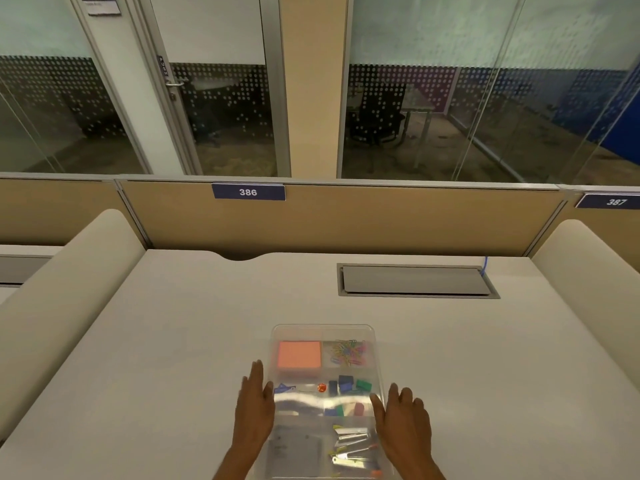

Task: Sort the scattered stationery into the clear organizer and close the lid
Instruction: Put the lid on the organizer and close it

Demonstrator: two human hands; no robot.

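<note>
Here is the clear organizer point(323, 400), a see-through plastic box with the lid lying flat on top and a bright glare streaking across its middle. Everything is tucked inside in compartments. At the far left of the organizer sits a pink pad of sticky notes point(299, 355), and beside it, far right, a tangle of coloured paper clips point(348, 351). Nearer along the organizer come the binder clips point(349, 384) in blue, black and green, with a small orange round thing point(321, 387) just left of them, too small to name. In the near right compartment lie silvery metal clips point(353, 448); the near left one holds something grey and blurred that I cannot make out.

The organizer is a long rectangle, its long axis running straight away from the person, short end pointing at the grey hatch point(417, 280) set into the tabletop point(173, 341). It sits on the near middle of the tabletop, well short of that hatch.

Now the hands: left hand point(254, 405) flat and spread, fingers straight, pressed along the organizer's left edge. Right hand point(403, 419) the same, wide and flat against the right edge. Neither one grips anything; they just bracket the organizer from both sides.
</note>
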